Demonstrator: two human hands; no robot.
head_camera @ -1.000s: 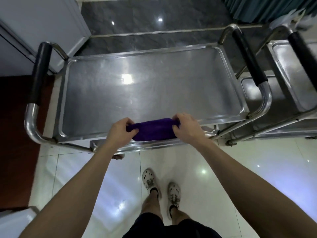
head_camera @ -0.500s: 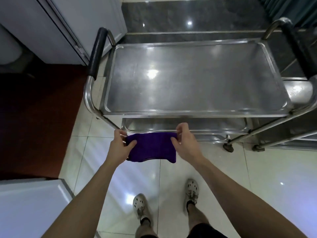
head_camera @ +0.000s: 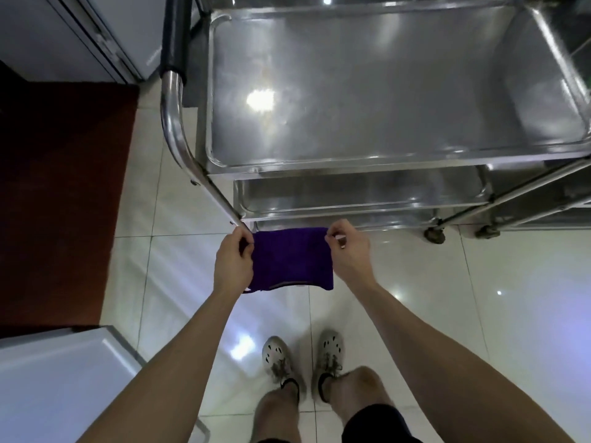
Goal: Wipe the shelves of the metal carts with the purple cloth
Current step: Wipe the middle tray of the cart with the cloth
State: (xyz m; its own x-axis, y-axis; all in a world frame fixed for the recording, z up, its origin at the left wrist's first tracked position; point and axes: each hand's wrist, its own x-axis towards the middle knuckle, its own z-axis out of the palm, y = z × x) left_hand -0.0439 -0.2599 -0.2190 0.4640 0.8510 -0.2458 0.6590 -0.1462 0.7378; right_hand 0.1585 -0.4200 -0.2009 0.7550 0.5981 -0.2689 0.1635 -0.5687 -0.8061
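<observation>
The purple cloth (head_camera: 291, 260) hangs spread out in the air in front of the metal cart, just below its lower shelves. My left hand (head_camera: 232, 260) pinches the cloth's upper left corner. My right hand (head_camera: 348, 251) pinches its upper right corner. The cart's top shelf (head_camera: 383, 91) is a shiny steel tray, bare. A lower shelf (head_camera: 351, 195) shows beneath its front edge, and the rest of it is hidden by the top tray.
The cart's black-gripped handle (head_camera: 174, 43) curves down at the left. A second cart (head_camera: 527, 203) stands to the right, with castors (head_camera: 434, 234) on the white tiles. A dark red mat (head_camera: 64, 187) lies left, a white cabinet (head_camera: 57, 385) near left. My feet (head_camera: 303, 356) stand below.
The cloth has come off the top shelf's front edge, dropped below it and been unfolded between both hands. My view has moved closer and tilted down.
</observation>
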